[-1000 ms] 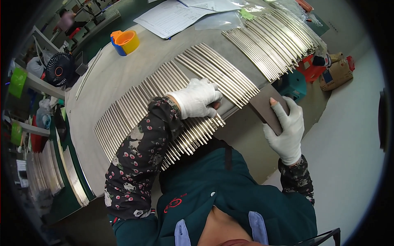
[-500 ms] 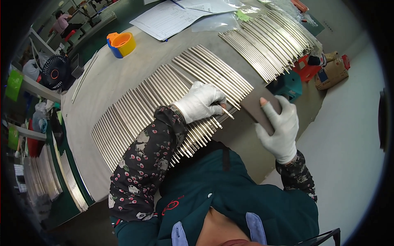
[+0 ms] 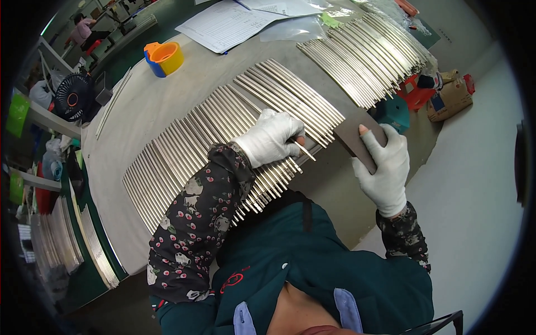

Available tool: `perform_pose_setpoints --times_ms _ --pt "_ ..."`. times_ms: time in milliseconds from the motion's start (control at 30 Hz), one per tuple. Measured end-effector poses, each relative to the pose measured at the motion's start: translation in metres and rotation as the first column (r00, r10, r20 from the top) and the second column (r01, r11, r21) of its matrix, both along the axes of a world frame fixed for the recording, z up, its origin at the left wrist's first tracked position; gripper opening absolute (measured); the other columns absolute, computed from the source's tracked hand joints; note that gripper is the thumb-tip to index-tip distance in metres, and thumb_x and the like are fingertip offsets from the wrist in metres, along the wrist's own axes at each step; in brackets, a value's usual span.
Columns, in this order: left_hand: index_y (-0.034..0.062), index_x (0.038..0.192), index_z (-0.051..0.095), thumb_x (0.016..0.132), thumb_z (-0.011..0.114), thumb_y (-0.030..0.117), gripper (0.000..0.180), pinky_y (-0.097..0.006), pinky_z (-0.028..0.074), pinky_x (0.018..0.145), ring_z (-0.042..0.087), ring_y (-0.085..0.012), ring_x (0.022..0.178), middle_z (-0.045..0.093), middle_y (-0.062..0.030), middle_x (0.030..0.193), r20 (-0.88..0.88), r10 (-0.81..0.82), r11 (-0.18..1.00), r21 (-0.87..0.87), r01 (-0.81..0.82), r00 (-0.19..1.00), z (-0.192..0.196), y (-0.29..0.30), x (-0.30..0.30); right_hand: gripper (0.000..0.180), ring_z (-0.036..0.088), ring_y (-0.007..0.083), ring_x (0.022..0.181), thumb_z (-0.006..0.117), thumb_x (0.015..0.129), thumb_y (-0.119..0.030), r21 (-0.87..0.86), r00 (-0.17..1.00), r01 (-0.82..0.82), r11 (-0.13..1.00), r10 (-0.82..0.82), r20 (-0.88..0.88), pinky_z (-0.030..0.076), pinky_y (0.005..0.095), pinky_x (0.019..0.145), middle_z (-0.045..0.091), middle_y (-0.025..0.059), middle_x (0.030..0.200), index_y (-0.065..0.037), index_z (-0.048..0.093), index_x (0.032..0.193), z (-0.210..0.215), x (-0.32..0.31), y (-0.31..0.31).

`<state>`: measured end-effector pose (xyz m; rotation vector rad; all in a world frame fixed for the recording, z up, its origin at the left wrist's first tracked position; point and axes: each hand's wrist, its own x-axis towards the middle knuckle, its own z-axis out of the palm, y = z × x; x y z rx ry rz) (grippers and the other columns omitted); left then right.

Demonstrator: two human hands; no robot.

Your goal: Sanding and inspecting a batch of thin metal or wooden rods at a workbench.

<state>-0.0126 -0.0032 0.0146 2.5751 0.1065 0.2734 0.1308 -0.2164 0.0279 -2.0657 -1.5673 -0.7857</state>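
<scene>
My left hand, in a white glove with a bare fingertip showing, is closed around the near end of a thin metal rod. The rest of that rod is hidden by the hand. Beneath it, many similar silvery rods lie side by side in a fanned row. My right hand, gloved alike with its thumb tip bare, grips a flat, grey-brown rectangular block. The block's left end lies by the near ends of the rods, just right of my left hand.
Another bundle of rods lies at the far right. Printed sheets and a yellow-and-blue tape dispenser are at the back of the grey table. A black fan stands left; a cardboard box sits right. A person sits far off.
My right hand has shifted a little to the right with the block. My left hand keeps its grip on the rod, nearly in place.
</scene>
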Motion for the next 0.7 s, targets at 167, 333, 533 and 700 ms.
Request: perform_pose_setpoints --times_ms 167,333,533,700 --pt "0.0051 0.078 0.062 0.070 0.078 0.015 0.021 -0.034 0.047 0.070 0.062 -0.0264 0.071 0.063 -0.0090 0.073 -0.028 -0.007 1.000 -0.024 0.007 1.000 -0.001 0.002 -0.001 0.051 0.052 0.0301 0.088 0.073 0.064 -0.020 -0.174 0.889 -0.450 0.876 0.419 -0.186 0.047 0.0394 0.074 0.052 0.0175 0.110 -0.012 0.063 0.114 0.001 -0.026 0.001" --pt "0.0045 0.077 0.062 0.070 0.078 0.014 0.020 -0.036 0.048 0.067 0.063 -0.0278 0.071 0.064 -0.0096 0.073 0.007 -0.015 1.000 -0.020 0.015 1.000 -0.003 0.000 -0.001 0.056 0.054 0.0299 0.088 0.076 0.060 -0.025 -0.102 0.969 -0.230 0.968 0.217 -0.118 0.048 0.0381 0.074 0.052 0.0172 0.113 -0.017 0.062 0.114 0.002 -0.020 -0.001" --pt "0.0086 0.081 0.065 0.071 0.077 0.020 0.019 -0.036 0.045 0.078 0.062 -0.0228 0.081 0.066 -0.0052 0.080 -0.091 0.023 0.999 -0.035 -0.026 0.996 0.007 -0.001 -0.003 0.059 0.052 0.0312 0.095 0.075 0.060 -0.021 0.027 0.999 -0.017 0.999 0.018 -0.040 0.046 0.0402 0.080 0.050 0.0172 0.116 -0.014 0.061 0.117 -0.003 0.005 -0.003" --pt "0.0103 0.078 0.059 0.062 0.080 0.016 0.027 -0.038 0.046 0.070 0.055 -0.0254 0.082 0.057 -0.0035 0.079 0.216 -0.038 0.975 0.223 -0.011 0.976 -0.006 0.000 -0.003 0.063 0.052 0.0303 0.097 0.075 0.060 -0.018 0.025 0.988 -0.113 0.993 0.115 -0.107 0.046 0.0395 0.083 0.050 0.0153 0.118 -0.015 0.060 0.120 -0.006 0.000 -0.010"
